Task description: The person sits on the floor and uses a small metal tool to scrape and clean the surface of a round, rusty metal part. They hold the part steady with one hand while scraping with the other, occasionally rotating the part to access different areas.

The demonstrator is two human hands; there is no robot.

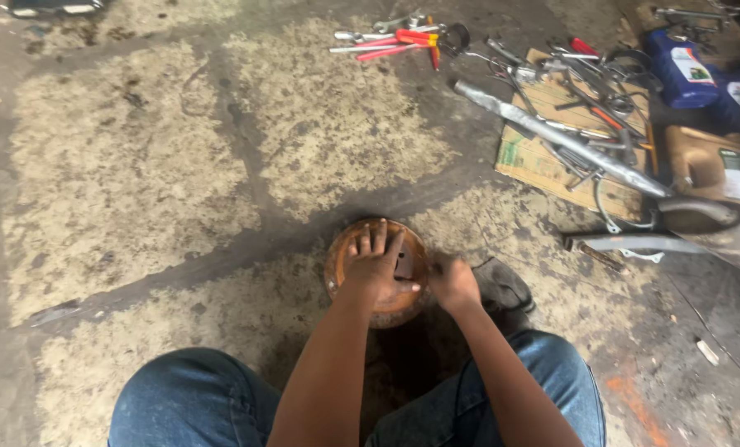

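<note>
Inspection shows left hand (pixel 375 269) with fingers spread flat on rusty round drum (pixel 376 273) on the floor between the knees, right hand (pixel 451 281) fingers curled at its rim, grip unclear; steady bracing seems needed.

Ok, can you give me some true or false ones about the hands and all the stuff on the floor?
1. The left hand lies flat on a rusty round metal part. True.
2. The right hand holds a hammer. False: it is closed at the part's edge; no hammer shows.
3. Red-handled tools lie on the floor. True.
4. The long grey pipe stands upright. False: it lies across cardboard.
5. The person wears shorts. False: blue jeans.
</note>
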